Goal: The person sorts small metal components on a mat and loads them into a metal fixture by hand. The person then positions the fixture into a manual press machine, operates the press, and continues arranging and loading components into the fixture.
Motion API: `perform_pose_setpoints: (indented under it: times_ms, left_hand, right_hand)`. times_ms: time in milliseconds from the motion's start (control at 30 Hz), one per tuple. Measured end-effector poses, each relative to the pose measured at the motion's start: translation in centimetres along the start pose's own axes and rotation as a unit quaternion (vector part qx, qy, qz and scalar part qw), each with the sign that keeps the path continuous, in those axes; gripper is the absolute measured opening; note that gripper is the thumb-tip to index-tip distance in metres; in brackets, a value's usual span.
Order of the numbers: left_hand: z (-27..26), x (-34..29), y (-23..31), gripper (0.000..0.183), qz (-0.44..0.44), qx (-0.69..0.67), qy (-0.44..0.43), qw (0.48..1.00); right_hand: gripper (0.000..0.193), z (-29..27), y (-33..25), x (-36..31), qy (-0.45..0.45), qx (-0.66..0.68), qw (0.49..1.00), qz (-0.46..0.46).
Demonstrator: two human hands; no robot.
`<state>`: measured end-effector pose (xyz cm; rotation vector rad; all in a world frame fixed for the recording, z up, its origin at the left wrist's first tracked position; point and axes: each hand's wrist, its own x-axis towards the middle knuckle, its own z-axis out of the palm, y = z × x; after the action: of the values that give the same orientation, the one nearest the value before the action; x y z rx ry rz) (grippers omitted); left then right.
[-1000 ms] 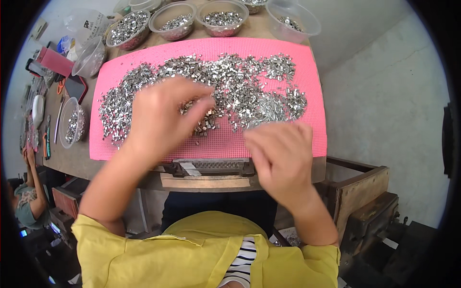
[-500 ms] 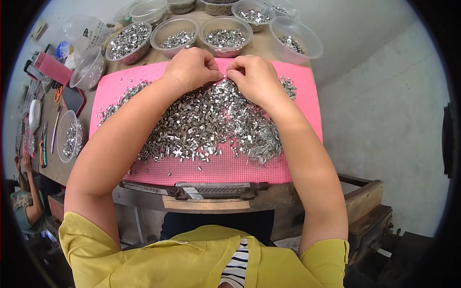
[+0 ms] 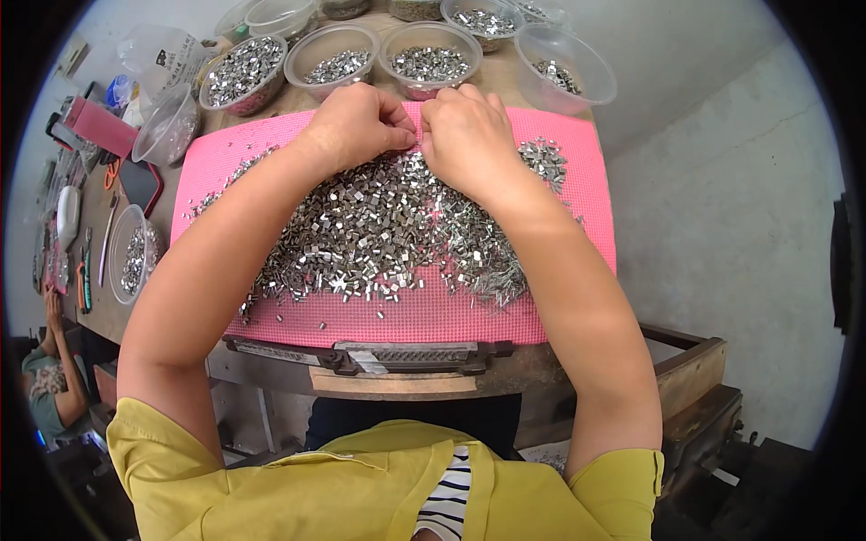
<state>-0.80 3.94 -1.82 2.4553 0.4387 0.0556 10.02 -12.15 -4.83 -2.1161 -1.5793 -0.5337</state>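
A large heap of small silvery metal pieces point(image 3: 356, 230) covers much of a pink textured mat point(image 3: 397, 326). Toward its right lies a tangle of thin metal pins point(image 3: 492, 261). Over the far edge of the heap, my left hand point(image 3: 363, 124) is closed, thumb and fingertips pinched together; whatever they hold is too small to make out. Just beside it, my right hand point(image 3: 471, 140) has its fingers curled and pressed together at the mat's far side. The back of that hand hides its fingertips and anything in them.
Clear plastic bowls of metal pieces point(image 3: 426, 65) line the table's back. Another bowl point(image 3: 133, 257) stands left, beside a phone point(image 3: 140, 185), orange scissors point(image 3: 112, 173) and pliers point(image 3: 83, 279). A metal bar fixture point(image 3: 406, 353) runs along the front edge. Another person's hands point(image 3: 52, 307) appear far left.
My right hand has turned and shifted slightly away from me, its fingers now pointing toward the bowls. My left hand stays pinched in nearly the same place.
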Motion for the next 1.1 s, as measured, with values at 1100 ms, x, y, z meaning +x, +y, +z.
perform_pose_setpoints:
  times_ms: [1100]
  left_hand:
    - [6.9,-23.2,6.3,0.018,0.150,-0.069,0.103,0.981]
  right_hand:
    - [0.025,-10.8,-12.2,-19.0,0.012,0.181,0.980,0.079]
